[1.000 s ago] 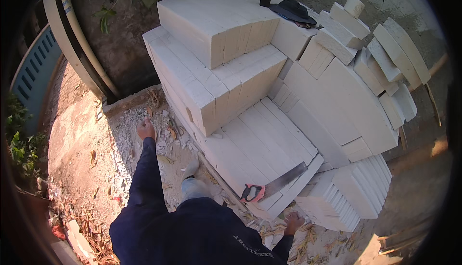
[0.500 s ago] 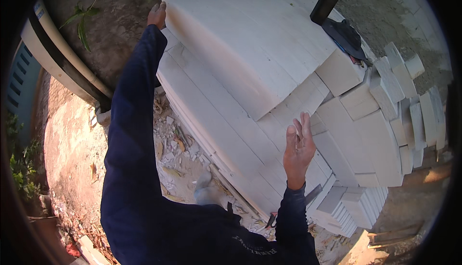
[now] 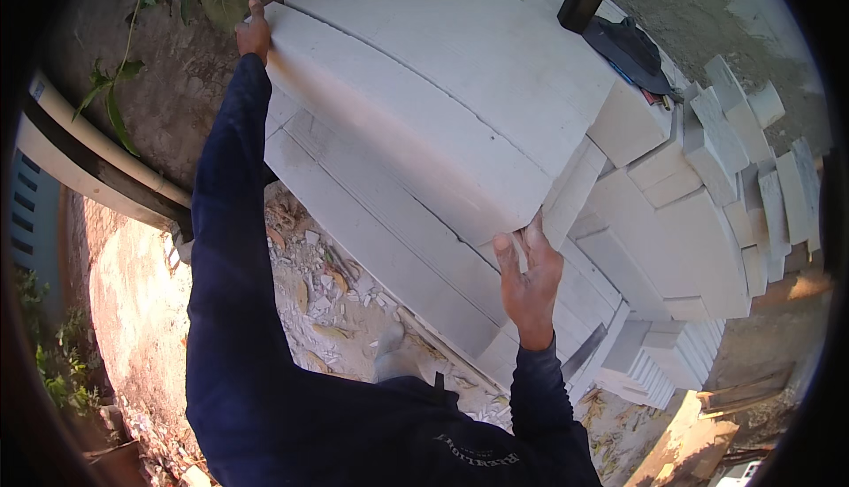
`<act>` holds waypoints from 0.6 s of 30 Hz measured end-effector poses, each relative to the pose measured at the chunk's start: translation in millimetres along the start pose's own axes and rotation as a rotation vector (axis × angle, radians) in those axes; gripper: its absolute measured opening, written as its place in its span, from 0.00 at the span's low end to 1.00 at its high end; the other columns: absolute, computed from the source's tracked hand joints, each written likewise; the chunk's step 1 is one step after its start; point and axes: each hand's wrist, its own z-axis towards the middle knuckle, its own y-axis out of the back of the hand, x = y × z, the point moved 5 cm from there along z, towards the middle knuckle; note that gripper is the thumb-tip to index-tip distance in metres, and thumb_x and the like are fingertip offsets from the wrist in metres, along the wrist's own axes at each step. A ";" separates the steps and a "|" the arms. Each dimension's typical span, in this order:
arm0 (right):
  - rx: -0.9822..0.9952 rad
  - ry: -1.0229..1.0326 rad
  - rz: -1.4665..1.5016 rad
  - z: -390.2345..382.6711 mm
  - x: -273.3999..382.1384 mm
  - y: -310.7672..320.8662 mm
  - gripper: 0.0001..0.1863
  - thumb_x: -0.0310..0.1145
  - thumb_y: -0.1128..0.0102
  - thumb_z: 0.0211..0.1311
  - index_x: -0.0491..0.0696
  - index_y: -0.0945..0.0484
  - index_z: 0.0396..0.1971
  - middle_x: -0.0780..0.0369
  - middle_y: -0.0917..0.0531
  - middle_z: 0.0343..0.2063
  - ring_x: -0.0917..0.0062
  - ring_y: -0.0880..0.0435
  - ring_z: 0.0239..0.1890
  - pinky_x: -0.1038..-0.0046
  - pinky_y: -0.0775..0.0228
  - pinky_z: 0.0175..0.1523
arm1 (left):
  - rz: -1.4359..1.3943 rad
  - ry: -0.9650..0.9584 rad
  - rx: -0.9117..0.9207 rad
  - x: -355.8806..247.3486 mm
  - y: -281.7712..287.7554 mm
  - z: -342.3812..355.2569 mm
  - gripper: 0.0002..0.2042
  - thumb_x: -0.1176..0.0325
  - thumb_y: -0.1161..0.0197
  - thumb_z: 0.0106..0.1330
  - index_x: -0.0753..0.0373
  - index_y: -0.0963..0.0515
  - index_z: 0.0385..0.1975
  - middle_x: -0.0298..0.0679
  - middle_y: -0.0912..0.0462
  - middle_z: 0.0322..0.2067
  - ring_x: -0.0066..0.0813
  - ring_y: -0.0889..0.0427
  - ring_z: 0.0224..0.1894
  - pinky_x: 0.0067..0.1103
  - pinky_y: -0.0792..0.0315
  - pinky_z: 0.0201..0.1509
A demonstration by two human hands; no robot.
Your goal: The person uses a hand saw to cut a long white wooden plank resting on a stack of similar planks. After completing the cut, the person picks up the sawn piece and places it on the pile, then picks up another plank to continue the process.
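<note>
Ground (image 3: 124,257): dirt, white rubble (image 3: 323,301)
Block (image 3: 398,115): front one atop white stack (image 3: 371,230)
Left hand (image 3: 254,38): at block's left end; fingers hidden, grip can't tell
Right hand (image 3: 533,294): half-open, touching near corner, fingertips hidden

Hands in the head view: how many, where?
2: left hand at the upper-left end of the topmost front white block, right hand at that block's lower-right corner. No other hand shows.

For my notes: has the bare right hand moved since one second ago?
Yes: the right hand moved from below the grey metal saw blade up to the long white block.
</note>
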 end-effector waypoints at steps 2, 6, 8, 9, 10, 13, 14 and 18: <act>-0.004 0.011 0.025 -2.7 3.1 0.2 0.37 0.35 0.36 0.71 0.23 0.40 0.67 0.42 0.16 0.50 0.67 0.15 0.52 0.71 0.29 0.61 | -0.014 0.016 -0.100 -16.8 34.3 -22.1 0.50 0.31 0.44 0.67 0.85 0.32 0.62 0.68 0.24 0.59 0.59 0.24 0.63 0.38 0.33 0.68; -0.072 0.008 0.078 -2.6 0.7 -4.1 0.35 0.30 0.34 0.70 0.25 0.39 0.68 0.47 0.15 0.49 0.70 0.15 0.52 0.74 0.29 0.60 | -0.127 -0.026 -0.232 -8.3 67.5 -15.8 0.47 0.33 0.44 0.68 0.86 0.31 0.58 0.69 0.22 0.56 0.60 0.22 0.60 0.38 0.31 0.65; -0.078 -0.050 0.105 -10.1 0.9 -6.0 0.34 0.28 0.34 0.71 0.26 0.38 0.68 0.50 0.15 0.49 0.72 0.16 0.53 0.75 0.29 0.60 | -0.138 -0.080 -0.218 -10.8 72.1 -29.6 0.47 0.32 0.44 0.68 0.85 0.31 0.55 0.70 0.22 0.54 0.61 0.22 0.60 0.38 0.31 0.64; -0.088 -0.082 0.119 -10.0 6.9 -9.3 0.33 0.28 0.35 0.71 0.26 0.38 0.68 0.51 0.15 0.48 0.73 0.17 0.53 0.75 0.29 0.59 | -0.121 -0.081 -0.159 2.8 69.2 -14.7 0.51 0.33 0.46 0.70 0.88 0.41 0.66 0.67 0.30 0.64 0.54 0.29 0.67 0.35 0.37 0.70; -0.111 -0.112 0.124 -8.4 8.8 -11.5 0.33 0.28 0.35 0.72 0.27 0.38 0.68 0.52 0.15 0.47 0.74 0.17 0.53 0.75 0.29 0.59 | -0.151 -0.107 -0.160 10.1 60.0 -13.9 0.47 0.38 0.43 0.70 0.87 0.39 0.65 0.66 0.28 0.62 0.52 0.27 0.65 0.35 0.35 0.69; -0.091 -0.081 0.062 -11.4 5.9 -15.1 0.32 0.29 0.36 0.73 0.28 0.38 0.68 0.56 0.15 0.45 0.78 0.19 0.51 0.76 0.29 0.58 | -0.073 -0.085 -0.145 24.7 47.2 1.4 0.42 0.42 0.36 0.68 0.77 0.34 0.66 0.65 0.28 0.63 0.46 0.27 0.67 0.33 0.37 0.72; -0.080 -0.082 0.066 -10.2 6.6 -15.4 0.32 0.29 0.36 0.73 0.28 0.37 0.68 0.56 0.15 0.45 0.79 0.19 0.50 0.76 0.29 0.58 | -0.016 -0.063 -0.147 27.6 45.4 11.8 0.41 0.42 0.33 0.67 0.73 0.32 0.67 0.66 0.29 0.65 0.43 0.29 0.70 0.32 0.39 0.74; -0.127 -0.020 -0.033 -14.1 -5.2 -5.5 0.33 0.30 0.35 0.72 0.28 0.38 0.69 0.56 0.15 0.43 0.81 0.19 0.47 0.78 0.27 0.55 | -0.406 -0.216 0.155 -5.2 16.2 -37.2 0.40 0.40 0.36 0.69 0.78 0.30 0.60 0.59 0.22 0.58 0.49 0.23 0.59 0.36 0.31 0.66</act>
